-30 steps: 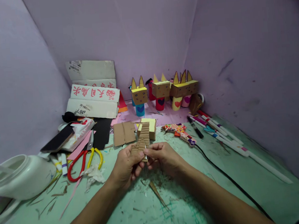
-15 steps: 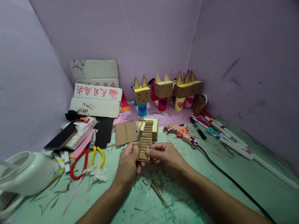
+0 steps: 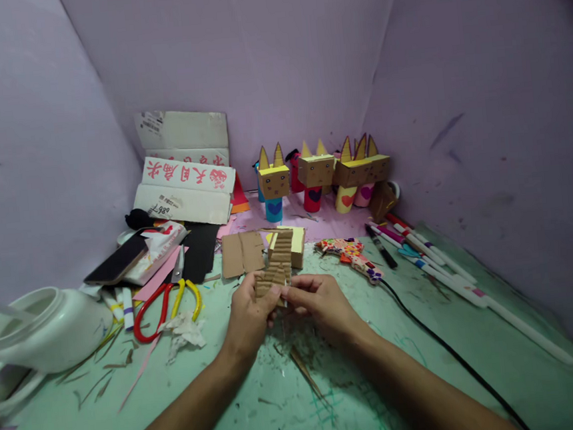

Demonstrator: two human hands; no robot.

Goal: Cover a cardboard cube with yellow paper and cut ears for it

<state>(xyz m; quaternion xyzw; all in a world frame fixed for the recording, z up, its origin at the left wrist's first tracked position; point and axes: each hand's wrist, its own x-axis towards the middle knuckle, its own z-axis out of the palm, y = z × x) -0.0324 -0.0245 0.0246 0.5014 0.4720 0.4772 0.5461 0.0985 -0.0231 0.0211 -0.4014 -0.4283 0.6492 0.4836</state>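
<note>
Between both hands is a strip of corrugated cardboard (image 3: 280,262), its ridged side facing up. My left hand (image 3: 254,305) is closed on the strip's lower left, thumb lying across the ridges. A second ridged portion shows at the left edge; I cannot tell whether it is a separate piece. My right hand (image 3: 316,299) pinches the lower right corner, where a small white bit shows near the fingertips. Just behind the strip sits a small cardboard box with a pale yellow top (image 3: 296,241). A flat brown cardboard piece (image 3: 242,253) lies to its left.
Scissors (image 3: 167,309), a crumpled tissue (image 3: 183,328), a phone (image 3: 116,258) and a white pitcher (image 3: 46,330) are at left. A patterned glue gun (image 3: 350,256) trails its cord at right, beside several markers (image 3: 442,268). Cardboard-headed figures (image 3: 274,182) stand at the back.
My left thumb has moved right across the cardboard strip, and a ridged portion now shows at its left edge. My right hand has stayed nearly in place.
</note>
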